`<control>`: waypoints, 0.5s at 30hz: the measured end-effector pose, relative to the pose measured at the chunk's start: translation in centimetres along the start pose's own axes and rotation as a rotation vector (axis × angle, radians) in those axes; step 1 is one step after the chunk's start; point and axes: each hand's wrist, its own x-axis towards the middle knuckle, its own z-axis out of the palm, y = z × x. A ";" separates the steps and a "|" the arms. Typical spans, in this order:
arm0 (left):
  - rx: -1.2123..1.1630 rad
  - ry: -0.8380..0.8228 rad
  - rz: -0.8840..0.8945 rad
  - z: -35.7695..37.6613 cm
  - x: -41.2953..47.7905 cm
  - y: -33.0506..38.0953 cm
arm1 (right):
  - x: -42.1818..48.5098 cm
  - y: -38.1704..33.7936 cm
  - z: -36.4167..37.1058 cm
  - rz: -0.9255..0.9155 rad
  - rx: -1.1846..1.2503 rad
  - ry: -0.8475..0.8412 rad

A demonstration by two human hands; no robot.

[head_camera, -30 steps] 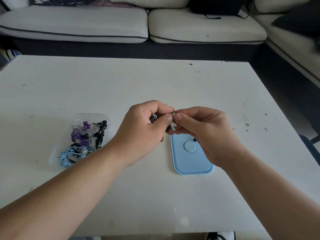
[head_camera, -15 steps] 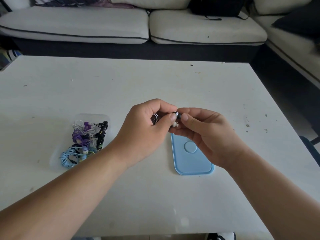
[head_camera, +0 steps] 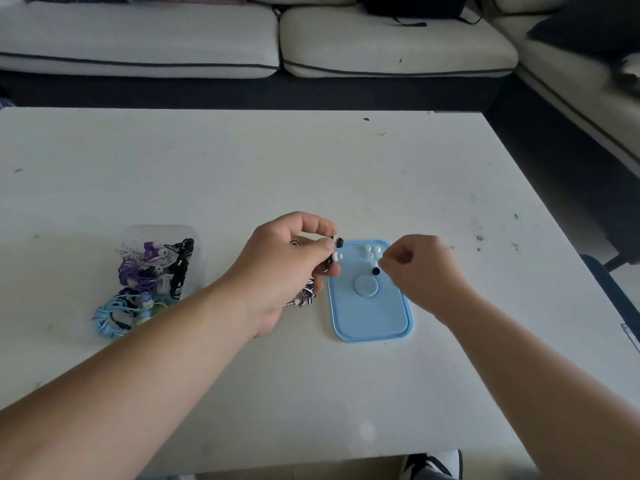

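Note:
My left hand [head_camera: 287, 268] grips a wired earphone set with a black-and-white striped cable [head_camera: 307, 295] that hangs below the palm. Two earbuds stick out past its fingers: one with a black tip [head_camera: 338, 242], one with a bare white end [head_camera: 336, 256]. My right hand [head_camera: 420, 271] hovers over the blue lid [head_camera: 372, 317], fingers curled, its fingertips pinching a small black ear tip [head_camera: 375, 270] down at the lid's surface. Several white ear tips [head_camera: 372, 252] lie at the lid's far end.
A clear plastic box [head_camera: 188, 233] at the left holds tangled purple, white, black and light-blue earphones [head_camera: 145, 282]. The white table [head_camera: 311, 174] has small dark specks at its right side. A pale sofa [head_camera: 381, 39] stands behind it. A shoe [head_camera: 433, 464] shows below the near edge.
My hands have come apart. The right hand has moved right and down to the blue lid with a black ear tip; the left hand keeps the earphones.

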 end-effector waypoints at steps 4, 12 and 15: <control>-0.062 -0.030 -0.100 -0.2 0.3 0.2 | 0.6 0.7 1.7 -0.020 -0.171 -0.069; -0.138 -0.087 -0.156 -1.0 0.8 0.3 | 0.8 0.7 2.5 -0.086 -0.250 -0.027; -0.129 -0.113 -0.155 -1.2 0.6 0.4 | 0.9 0.7 2.5 -0.077 -0.241 -0.005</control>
